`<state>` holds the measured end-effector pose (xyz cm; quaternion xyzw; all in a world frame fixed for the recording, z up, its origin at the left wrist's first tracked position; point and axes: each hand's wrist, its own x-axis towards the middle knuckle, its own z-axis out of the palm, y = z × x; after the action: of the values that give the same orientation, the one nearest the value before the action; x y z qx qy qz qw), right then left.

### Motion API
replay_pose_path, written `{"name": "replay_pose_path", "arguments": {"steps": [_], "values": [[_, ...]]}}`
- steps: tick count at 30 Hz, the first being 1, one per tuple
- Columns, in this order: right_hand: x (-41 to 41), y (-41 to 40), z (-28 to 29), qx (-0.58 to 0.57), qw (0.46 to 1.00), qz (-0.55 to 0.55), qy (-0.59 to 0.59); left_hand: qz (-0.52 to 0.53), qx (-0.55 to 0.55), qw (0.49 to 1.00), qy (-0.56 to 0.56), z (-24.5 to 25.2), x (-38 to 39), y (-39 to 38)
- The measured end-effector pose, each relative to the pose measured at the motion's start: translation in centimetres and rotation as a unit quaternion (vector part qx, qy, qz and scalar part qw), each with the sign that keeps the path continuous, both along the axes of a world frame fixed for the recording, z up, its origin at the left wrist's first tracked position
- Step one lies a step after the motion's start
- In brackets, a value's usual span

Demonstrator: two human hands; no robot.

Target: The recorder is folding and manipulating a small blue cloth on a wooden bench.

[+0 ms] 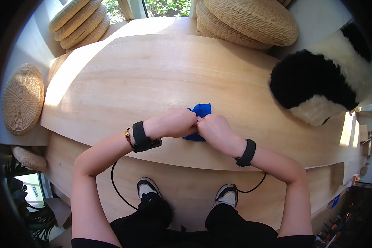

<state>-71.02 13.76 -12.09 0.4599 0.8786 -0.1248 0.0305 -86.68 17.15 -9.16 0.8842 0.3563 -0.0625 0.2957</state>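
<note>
A small blue cloth (203, 109) is bunched between my two hands, just above or on the pale wooden platform (148, 77). My left hand (176, 122) grips it from the left, its fingers curled and mostly hidden under the knuckles. From the right, my right hand (215, 128) pinches the same cloth, with its thumb and fingertips meeting the left hand. One part of the cloth sticks out beyond the hands; another hangs on the near side. Whether the cloth touches the wood is hidden.
Woven straw cushions are stacked at the back left (80, 24) and back right (248, 21). Another straw cushion (23, 99) leans at the left wall. A large black-and-white plush (316, 80) sits on the right. Black cables (113, 179) hang below the platform's front edge.
</note>
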Motion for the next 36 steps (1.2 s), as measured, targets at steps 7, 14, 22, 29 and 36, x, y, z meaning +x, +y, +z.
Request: {"name": "replay_pose_path", "arguments": {"steps": [7, 14, 22, 29, 36], "values": [[0.5, 1.0, 1.3, 0.006, 0.995, 0.030, 0.100, -0.018, 0.034, 0.999, 0.023, 1.0, -0.1, 0.8], [-0.3, -3.1, 2.1, 0.001, 0.985, 0.169, -0.025, -0.108, -0.009, 0.994, -0.034, -0.1, -0.5, -2.0], [-0.8, -7.8, 2.1, -0.024, 0.988, 0.152, -0.006, -0.193, -0.048, 0.979, -0.039, 0.6, -0.2, -4.0], [0.6, -6.4, 0.2, 0.021, 0.994, 0.063, 0.088, -0.146, -0.074, 0.987, 0.001, 0.2, 0.2, -2.1], [-0.9, -9.7, -0.9, 0.146, 0.984, 0.063, 0.087, -0.169, -0.053, 0.982, 0.058, 0.7, 0.0, -3.4]]}}
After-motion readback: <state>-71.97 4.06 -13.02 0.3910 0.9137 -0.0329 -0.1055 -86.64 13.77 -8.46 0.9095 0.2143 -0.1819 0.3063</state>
